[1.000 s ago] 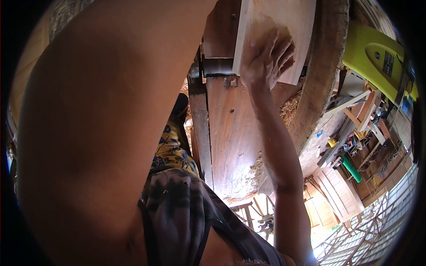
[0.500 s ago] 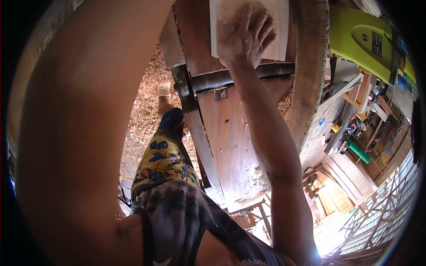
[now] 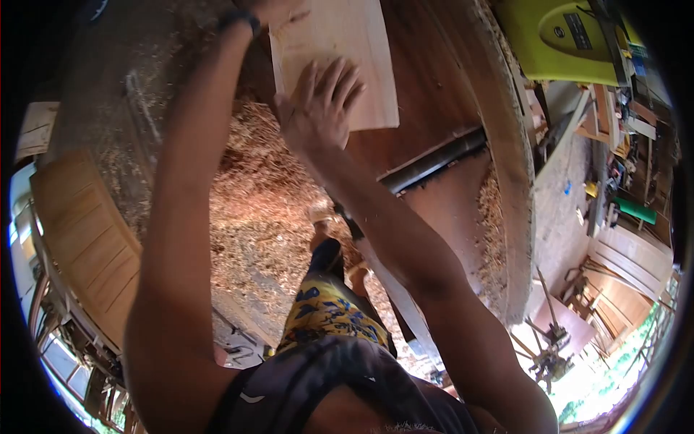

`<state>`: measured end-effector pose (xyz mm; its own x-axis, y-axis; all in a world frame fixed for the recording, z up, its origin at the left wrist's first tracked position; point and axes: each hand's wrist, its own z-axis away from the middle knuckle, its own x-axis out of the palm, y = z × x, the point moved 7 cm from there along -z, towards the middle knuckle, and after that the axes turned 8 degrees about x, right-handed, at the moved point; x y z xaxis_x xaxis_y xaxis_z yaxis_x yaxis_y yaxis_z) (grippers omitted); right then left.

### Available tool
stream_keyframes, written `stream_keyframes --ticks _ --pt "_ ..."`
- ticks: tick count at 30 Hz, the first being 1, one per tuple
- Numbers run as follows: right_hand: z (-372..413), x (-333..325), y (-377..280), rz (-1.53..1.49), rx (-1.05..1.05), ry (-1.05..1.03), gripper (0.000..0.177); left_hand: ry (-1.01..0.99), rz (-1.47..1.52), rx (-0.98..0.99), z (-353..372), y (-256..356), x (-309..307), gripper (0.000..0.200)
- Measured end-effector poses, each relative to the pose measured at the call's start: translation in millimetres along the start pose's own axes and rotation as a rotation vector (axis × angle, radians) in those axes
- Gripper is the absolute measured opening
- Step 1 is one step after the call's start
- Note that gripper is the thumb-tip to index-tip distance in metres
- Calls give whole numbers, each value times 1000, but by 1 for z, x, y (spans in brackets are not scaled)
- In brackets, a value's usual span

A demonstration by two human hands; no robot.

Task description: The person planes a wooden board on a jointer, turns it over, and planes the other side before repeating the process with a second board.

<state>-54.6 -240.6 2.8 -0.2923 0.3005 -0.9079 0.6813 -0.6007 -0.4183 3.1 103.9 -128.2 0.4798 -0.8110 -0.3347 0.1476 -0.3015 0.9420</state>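
Observation:
A pale wooden board (image 3: 350,50) lies flat on a dark wooden bench (image 3: 441,79). My right hand (image 3: 318,108) presses palm-down on the board's near end, fingers spread. My left arm reaches along the left side to the board's far corner. Only the edge of my left hand (image 3: 269,9) shows at the top of the frame, past a dark wristband (image 3: 240,19); its grip is hidden. A metal slot (image 3: 434,160) crosses the bench just below the board.
Wood shavings (image 3: 260,195) cover the floor beside the bench. A yellow-green machine (image 3: 560,40) stands at the upper right. A slatted wooden panel (image 3: 87,239) leans at the left. My legs in patterned shorts (image 3: 325,311) stand by the bench edge. Workshop clutter fills the right.
The board has slid along the bench beyond the metal slot, with my right hand still on it. My left arm has stretched out to the board's far end.

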Motion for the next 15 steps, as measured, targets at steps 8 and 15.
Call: stream_keyframes --ticks 8,15 --pt "42 29 -83 -800 -365 -754 77 205 -450 -513 304 94 -31 74" --pt "68 19 -102 -797 -223 -529 52 -8 -575 -760 321 68 -53 93"
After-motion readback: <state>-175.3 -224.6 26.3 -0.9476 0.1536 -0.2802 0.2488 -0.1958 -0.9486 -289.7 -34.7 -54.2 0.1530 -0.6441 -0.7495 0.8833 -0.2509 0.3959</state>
